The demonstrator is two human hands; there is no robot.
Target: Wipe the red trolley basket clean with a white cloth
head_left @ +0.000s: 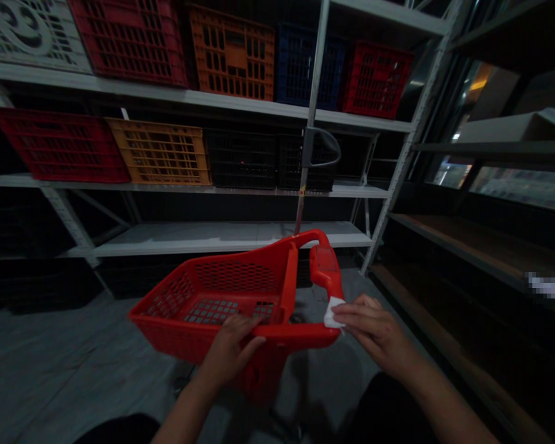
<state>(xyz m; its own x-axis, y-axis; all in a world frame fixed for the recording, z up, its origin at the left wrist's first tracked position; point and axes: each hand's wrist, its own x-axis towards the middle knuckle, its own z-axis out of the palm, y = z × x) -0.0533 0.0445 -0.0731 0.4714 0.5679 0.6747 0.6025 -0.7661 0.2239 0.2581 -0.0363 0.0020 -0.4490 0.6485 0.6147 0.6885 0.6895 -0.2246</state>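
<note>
A red plastic shopping basket (203, 287) with a perforated wall and a long red handle (324, 269) sits in front of me, tilted. My left hand (231, 351) grips its near rim, with the fingers curled over the edge. My right hand (374, 327) pinches a small white cloth (333, 313) against the handle's lower end, where it meets the rim. The hand hides part of the cloth.
Ahead stands a white metal shelving rack (231, 237) holding red, orange, blue and black crates (231, 55). A grey curved handle (324, 148) hangs on an upright. Dark wooden shelves (467, 253) run along the right, above a grey floor (60, 364).
</note>
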